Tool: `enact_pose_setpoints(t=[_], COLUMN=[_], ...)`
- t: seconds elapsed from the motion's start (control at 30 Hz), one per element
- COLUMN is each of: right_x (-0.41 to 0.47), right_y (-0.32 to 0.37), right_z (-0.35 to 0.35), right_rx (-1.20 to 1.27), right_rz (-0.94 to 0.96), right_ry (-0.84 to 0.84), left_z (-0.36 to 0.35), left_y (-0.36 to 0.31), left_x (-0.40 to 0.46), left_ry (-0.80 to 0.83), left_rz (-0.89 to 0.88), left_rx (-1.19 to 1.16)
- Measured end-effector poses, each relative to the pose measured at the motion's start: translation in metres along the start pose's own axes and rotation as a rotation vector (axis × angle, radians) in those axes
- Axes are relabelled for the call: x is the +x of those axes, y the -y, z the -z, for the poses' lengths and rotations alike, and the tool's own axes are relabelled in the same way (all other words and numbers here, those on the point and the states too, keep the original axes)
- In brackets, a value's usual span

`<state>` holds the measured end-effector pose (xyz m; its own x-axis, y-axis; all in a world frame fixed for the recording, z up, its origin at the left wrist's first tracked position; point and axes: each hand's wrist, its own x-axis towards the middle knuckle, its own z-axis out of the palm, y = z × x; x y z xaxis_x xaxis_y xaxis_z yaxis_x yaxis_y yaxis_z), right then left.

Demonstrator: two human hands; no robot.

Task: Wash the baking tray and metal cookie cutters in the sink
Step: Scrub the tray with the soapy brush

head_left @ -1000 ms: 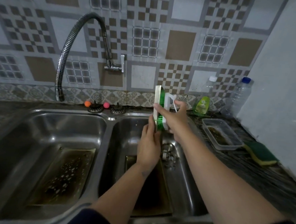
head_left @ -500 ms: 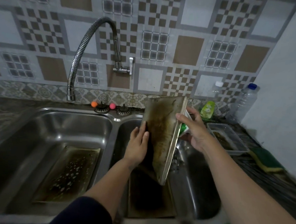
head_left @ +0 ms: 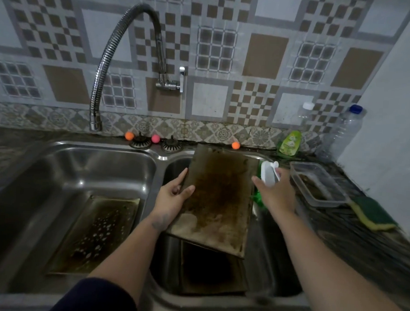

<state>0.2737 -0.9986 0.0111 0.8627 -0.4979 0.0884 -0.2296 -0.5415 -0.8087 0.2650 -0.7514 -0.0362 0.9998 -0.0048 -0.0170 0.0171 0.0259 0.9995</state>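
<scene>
A stained, soapy baking tray lies tilted, face up, above the right basin. My left hand grips the tray's left edge, thumb on its top side. Just right of the tray, my right hand holds a white-handled scrubbing brush with green bristles. A second dark tray rests in the right basin below. In the left basin lies a third tray with foam spots. No cookie cutters are visible.
The flexible faucet hangs over the left basin. On the right counter stand a green soap pouch, clear bottles, a plastic container and a green-yellow sponge. Strainers and small coloured balls sit behind the basins.
The tray has swung from standing on edge to lying face up and tilted. My right hand with the brush has come off the tray to its right side.
</scene>
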Motion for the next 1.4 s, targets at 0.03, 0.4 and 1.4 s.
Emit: enact_pose_setpoints(t=[0.03,0.4,1.4], right_x=[-0.002,-0.066,0.018], right_y=[-0.004,0.016,0.037], right_z=[-0.004,-0.025,-0.002], right_rx=[-0.071,-0.458,-0.317], right_rz=[0.028,0.598,0.593], right_ry=[-0.002,0.056,0.054], left_z=[0.002,-0.012,-0.077], left_y=[0.001,-0.011,-0.052], left_x=[0.002,0.013,0.006], left_ry=[-0.024,-0.337,-0.413], left_rz=[0.011,-0.196,-0.426], left_rx=[0.0,0.013,0.054])
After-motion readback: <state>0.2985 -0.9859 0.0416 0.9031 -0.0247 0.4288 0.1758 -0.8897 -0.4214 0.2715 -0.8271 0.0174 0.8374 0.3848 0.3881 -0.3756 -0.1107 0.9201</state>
